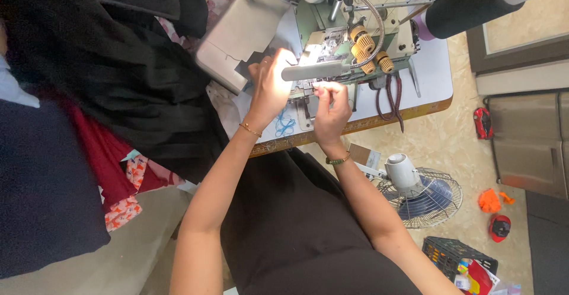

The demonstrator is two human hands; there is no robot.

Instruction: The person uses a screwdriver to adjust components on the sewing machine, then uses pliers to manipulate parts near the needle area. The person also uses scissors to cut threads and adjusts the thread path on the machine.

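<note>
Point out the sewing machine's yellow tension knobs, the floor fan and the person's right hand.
yellow tension knobs [366, 50]: head view, on the middle knob's ribbed side.
floor fan [422, 197]: head view, on its wire grille.
right hand [332, 111]: head view, on the back of the hand.

The sewing machine [355, 28] is pale green and cream, with three yellow ribbed dials [367, 50] and a silver gooseneck lamp [314, 69] glowing white. The bench [435, 75] is pale blue-white with a wooden-brown edge. Black fabric [118, 64] is heaped beside it; red cloth [101, 147] lies below that, and a scrap patterned orange on white [122, 212]. Blue thread [285, 124] curls on the bench. Both wrists carry gold bracelets [250, 130]. The fan [424, 197] is white with blue blades. On the beige floor [450, 147] sit an orange rag [489, 201] and a black crate [453, 252]
</note>
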